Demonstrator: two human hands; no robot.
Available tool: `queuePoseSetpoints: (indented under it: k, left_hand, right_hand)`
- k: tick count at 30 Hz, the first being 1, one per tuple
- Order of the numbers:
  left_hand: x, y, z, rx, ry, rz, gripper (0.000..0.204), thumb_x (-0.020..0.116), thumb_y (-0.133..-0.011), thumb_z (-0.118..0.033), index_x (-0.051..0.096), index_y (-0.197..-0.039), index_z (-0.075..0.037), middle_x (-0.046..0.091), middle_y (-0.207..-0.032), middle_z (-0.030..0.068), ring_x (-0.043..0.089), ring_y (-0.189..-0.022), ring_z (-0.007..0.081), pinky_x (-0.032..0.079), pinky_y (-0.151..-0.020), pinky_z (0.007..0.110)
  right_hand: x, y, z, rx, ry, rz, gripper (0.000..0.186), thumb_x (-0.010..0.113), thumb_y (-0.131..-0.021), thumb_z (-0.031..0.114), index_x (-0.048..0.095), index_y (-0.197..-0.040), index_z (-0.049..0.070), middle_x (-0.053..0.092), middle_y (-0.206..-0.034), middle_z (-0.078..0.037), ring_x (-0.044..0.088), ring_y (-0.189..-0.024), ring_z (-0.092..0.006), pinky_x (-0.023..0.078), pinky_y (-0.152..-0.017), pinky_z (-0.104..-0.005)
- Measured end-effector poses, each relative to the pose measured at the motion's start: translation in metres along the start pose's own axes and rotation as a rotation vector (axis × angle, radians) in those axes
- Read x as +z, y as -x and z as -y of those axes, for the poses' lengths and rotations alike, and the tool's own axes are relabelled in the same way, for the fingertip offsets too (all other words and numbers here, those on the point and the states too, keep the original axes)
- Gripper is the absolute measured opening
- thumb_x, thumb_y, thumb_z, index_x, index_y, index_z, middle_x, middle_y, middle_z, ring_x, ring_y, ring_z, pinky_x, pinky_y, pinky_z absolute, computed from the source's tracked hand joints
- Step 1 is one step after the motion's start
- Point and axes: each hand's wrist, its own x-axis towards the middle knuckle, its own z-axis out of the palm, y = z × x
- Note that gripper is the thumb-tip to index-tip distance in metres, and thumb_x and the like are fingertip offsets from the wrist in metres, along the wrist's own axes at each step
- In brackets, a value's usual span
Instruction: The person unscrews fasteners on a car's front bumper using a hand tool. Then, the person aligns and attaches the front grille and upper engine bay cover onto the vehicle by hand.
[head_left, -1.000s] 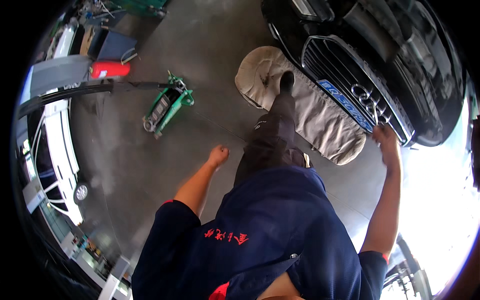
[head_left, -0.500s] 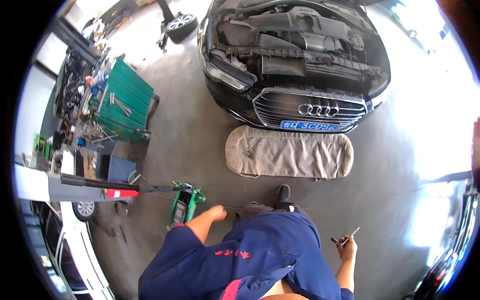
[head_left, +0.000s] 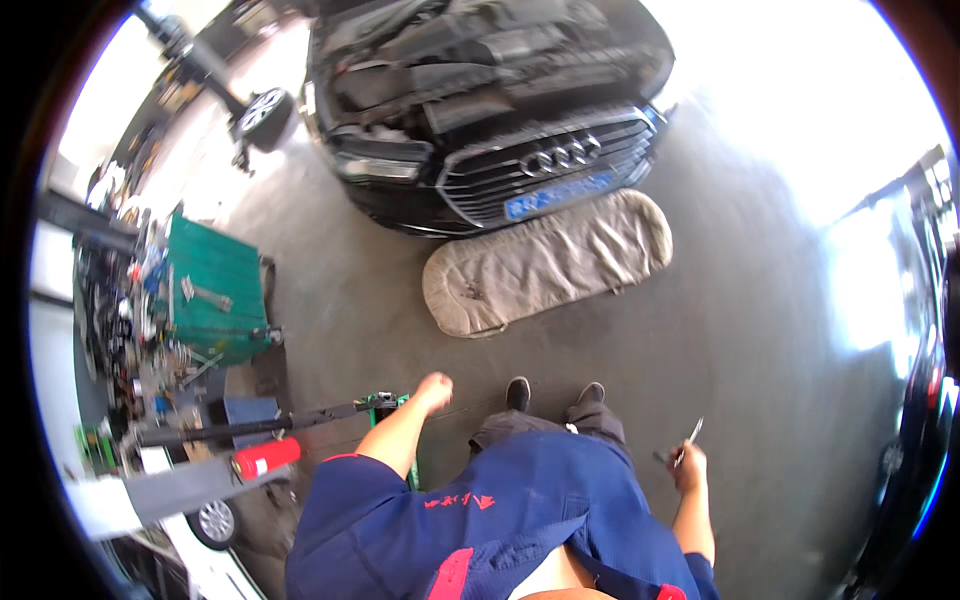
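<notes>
My right hand (head_left: pixel 688 468) is closed around a slim, shiny metal hand tool (head_left: pixel 697 429), possibly a ratchet or wrench. One end points up and away, and a short dark part sticks out on the left side of the fist. My left hand (head_left: pixel 435 392) hangs in front of my body in a loose fist, with nothing seen in it. Just below it, partly behind my forearm, stands a green floor jack (head_left: pixel 382 402). Ahead is a black car (head_left: pixel 400 205) with its engine bay exposed. A padded beige mat (head_left: pixel 550 263) lies on the floor before its bumper.
To the left stand a green tool cabinet (head_left: pixel 215 275) with wrenches on top, a grey lift arm (head_left: pixel 170 492) and a red cylinder (head_left: pixel 266 458). A wheel (head_left: pixel 266 118) is near the far left post. Another dark car (head_left: pixel 905 440) is at the right edge.
My view has turned right, so the car and mat now appear tilted and further left. Both my shoes now show. My right hand keeps hold of the tool; my left stays in a fist.
</notes>
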Motion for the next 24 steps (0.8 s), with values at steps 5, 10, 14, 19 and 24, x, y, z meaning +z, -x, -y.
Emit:
queuePoseSetpoints:
  k: [5, 10, 14, 19, 24]
  left_hand:
    - [0.050, 0.040, 0.045, 0.322, -0.761, 0.449, 0.028, 0.056, -0.087, -0.028, 0.075, -0.085, -0.007, 0.076, -0.089, 0.0141, 0.068, -0.078, 0.0243, 0.053, -0.073, 0.041]
    - [0.094, 0.046, -0.062, 0.207, -0.565, 0.191, 0.034, 0.054, -0.091, -0.027, 0.076, -0.103, -0.004, 0.075, -0.106, 0.0213, 0.072, -0.100, 0.0364, 0.055, -0.091, 0.045]
    - [0.086, 0.032, -0.135, 0.292, -0.116, 0.004, 0.024, 0.055, -0.102, -0.022, 0.068, -0.109, -0.002, 0.073, -0.096, 0.0110, 0.071, -0.087, 0.0214, 0.057, -0.082, 0.037]
    - [0.076, 0.023, -0.147, 0.195, 0.008, -0.009, 0.021, 0.050, -0.105, -0.015, 0.065, -0.116, -0.005, 0.070, -0.097, 0.0058, 0.067, -0.083, 0.0151, 0.056, -0.074, 0.032]
    - [0.071, -0.018, -0.155, 0.101, -0.648, 0.201, 0.038, 0.058, -0.092, -0.031, 0.074, -0.114, -0.005, 0.073, -0.116, 0.0226, 0.069, -0.109, 0.0392, 0.054, -0.095, 0.045]
  right_hand:
    - [0.030, 0.018, 0.035, -0.104, 0.110, 0.023, 0.020, 0.060, -0.102, 0.027, 0.062, -0.102, 0.007, 0.067, -0.087, -0.005, 0.060, -0.073, -0.0124, 0.049, -0.061, -0.0279]
    - [0.003, -0.044, 0.039, -0.124, 0.358, 0.073, 0.026, 0.061, -0.098, 0.025, 0.068, -0.104, 0.001, 0.070, -0.089, -0.005, 0.063, -0.078, -0.0172, 0.051, -0.066, -0.0313]
    - [0.051, -0.117, 0.066, -0.364, 0.869, 0.117, 0.037, 0.066, -0.093, 0.033, 0.072, -0.105, -0.002, 0.070, -0.082, -0.012, 0.065, -0.077, -0.0217, 0.052, -0.070, -0.0390]
    - [0.155, -0.166, 0.116, -0.450, 0.982, 0.178, 0.030, 0.061, -0.097, 0.027, 0.071, -0.108, 0.000, 0.072, -0.097, -0.026, 0.071, -0.094, -0.0412, 0.054, -0.085, -0.0461]
    - [0.245, -0.255, 0.186, -0.645, 1.094, 0.193, 0.028, 0.062, -0.098, 0.029, 0.068, -0.102, 0.001, 0.070, -0.102, -0.027, 0.067, -0.101, -0.0460, 0.052, -0.089, -0.0511]
